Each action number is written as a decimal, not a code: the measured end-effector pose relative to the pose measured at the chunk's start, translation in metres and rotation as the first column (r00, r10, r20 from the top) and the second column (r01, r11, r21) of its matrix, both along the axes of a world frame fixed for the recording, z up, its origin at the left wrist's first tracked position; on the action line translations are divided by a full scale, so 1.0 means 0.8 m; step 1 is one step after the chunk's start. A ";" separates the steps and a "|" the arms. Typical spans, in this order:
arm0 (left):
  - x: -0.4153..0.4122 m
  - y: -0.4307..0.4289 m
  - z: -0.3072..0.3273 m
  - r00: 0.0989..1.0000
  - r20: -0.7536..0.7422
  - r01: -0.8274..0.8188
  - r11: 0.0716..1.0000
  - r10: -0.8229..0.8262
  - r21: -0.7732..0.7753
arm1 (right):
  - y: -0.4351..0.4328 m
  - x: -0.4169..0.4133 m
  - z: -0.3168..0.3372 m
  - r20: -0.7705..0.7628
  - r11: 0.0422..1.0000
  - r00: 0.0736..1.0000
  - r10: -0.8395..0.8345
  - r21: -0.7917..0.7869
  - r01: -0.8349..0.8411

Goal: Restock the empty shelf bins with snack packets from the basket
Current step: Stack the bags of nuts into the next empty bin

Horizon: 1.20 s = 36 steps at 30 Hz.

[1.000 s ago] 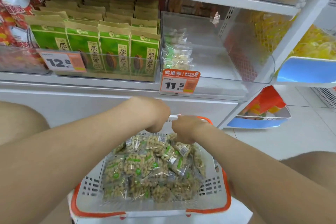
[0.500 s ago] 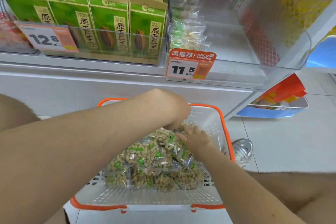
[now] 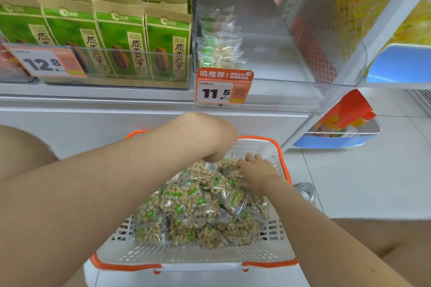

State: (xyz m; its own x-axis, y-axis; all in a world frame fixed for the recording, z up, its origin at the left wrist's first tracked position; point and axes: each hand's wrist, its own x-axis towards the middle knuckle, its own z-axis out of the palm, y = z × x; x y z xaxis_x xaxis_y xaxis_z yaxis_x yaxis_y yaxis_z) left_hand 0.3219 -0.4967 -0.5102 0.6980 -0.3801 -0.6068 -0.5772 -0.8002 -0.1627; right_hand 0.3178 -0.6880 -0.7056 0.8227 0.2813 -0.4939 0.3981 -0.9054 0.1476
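On my feed the basket (image 3: pixel 193 256) reads as matt white plastic, perforated, with a glossier orange rim. The snack packets (image 3: pixel 186 202) are clear, crinkled film that catches the light (their barcode stickers (image 3: pixel 210 166) look papery). The shelf bin (image 3: pixel 279 94) is smooth transparent plastic. The green bags (image 3: pixel 121 37) have matt brown paper tops, and the floor (image 3: pixel 361 182) tiles shine.

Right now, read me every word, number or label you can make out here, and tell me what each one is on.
"12.8": left price tag.
"鸣推荐! RECOMMEND": header of the orange price tag.
"11.5": the same orange price tag.
"洽洽": top of the green bags.
"原香瓜子": down the front of the green bags.
Small print on both tags and on the snack packets: too small to read.
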 end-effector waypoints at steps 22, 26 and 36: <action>0.010 0.005 0.062 0.969 -0.154 -0.235 0.911 0.192 -0.340 | 0.026 0.008 0.255 -0.675 0.292 0.532 -0.512 0.446 0.846; 0.008 0.015 0.084 0.932 -0.243 -0.363 0.708 0.269 -0.606 | 0.011 -0.004 0.299 -0.704 0.139 0.547 -0.453 0.550 0.823; -0.005 0.012 0.144 0.878 -0.077 -0.246 0.309 0.472 -0.919 | 0.029 0.013 0.367 -0.349 -0.106 0.724 -0.595 0.927 0.359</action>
